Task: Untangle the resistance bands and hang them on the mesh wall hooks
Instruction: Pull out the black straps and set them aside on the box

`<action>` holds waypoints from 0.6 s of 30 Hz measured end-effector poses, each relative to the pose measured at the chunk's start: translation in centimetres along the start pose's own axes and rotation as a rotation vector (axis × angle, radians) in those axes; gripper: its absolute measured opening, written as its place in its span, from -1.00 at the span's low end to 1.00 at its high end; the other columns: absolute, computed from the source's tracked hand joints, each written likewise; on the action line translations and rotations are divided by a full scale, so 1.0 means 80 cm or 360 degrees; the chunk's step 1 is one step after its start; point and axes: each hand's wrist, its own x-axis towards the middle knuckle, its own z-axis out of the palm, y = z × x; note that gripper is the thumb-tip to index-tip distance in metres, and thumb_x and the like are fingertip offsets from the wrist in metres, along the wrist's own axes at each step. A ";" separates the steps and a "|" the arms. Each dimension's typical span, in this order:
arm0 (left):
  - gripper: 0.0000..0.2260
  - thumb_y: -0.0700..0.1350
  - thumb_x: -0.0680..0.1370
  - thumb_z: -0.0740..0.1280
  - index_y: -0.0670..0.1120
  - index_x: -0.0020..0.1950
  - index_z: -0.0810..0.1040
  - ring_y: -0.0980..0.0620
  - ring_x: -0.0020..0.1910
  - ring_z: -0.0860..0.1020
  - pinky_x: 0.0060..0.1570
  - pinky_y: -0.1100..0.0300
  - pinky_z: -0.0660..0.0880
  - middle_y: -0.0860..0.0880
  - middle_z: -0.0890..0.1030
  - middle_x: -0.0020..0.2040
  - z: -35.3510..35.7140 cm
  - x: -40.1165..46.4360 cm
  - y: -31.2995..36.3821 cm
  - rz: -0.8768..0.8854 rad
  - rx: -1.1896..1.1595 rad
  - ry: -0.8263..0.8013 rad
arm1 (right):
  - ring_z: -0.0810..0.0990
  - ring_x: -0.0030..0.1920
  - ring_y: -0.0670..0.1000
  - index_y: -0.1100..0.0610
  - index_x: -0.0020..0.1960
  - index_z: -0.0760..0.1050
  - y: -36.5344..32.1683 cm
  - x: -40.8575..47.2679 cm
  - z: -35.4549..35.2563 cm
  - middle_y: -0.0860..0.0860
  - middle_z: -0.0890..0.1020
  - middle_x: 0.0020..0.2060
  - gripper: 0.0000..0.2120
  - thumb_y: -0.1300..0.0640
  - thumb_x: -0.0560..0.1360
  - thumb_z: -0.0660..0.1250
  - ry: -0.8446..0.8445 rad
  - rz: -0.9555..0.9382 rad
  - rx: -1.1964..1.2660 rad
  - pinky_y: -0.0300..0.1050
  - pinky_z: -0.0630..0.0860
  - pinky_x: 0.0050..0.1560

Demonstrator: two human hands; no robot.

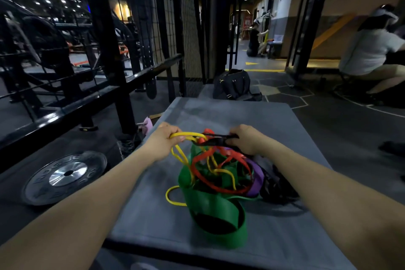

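Observation:
A tangle of resistance bands lies on a grey mat (219, 114): a wide green band (215, 201), a thin yellow band (175, 198), a red band (202, 178), a purple band (257, 178) and a black band (215, 140). My left hand (162, 141) grips a loop of the yellow band lifted above the pile. My right hand (246, 139) grips the black band, stretched between both hands. The mesh wall (173, 17) stands ahead to the left; I see no hooks on it.
A weight plate (65, 176) lies on the floor to the left. Black rack frames (105, 50) stand beside it. A dark bag (233, 84) sits beyond the mat. A seated person (370, 55) is at the right; another person (255, 37) is far down the corridor.

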 end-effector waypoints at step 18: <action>-0.70 0.12 0.57 0.18 -0.09 -0.02 0.52 -0.06 -0.06 0.54 -0.10 0.11 0.38 -0.07 0.51 -0.05 0.026 0.012 0.028 -0.0041 0.0396 -0.0376 | 0.34 -0.39 -0.02 0.15 -0.29 0.37 -0.014 -0.005 -0.037 0.03 0.37 -0.43 -0.72 0.08 0.56 0.27 0.0203 -0.0183 0.0746 -0.12 0.27 -0.32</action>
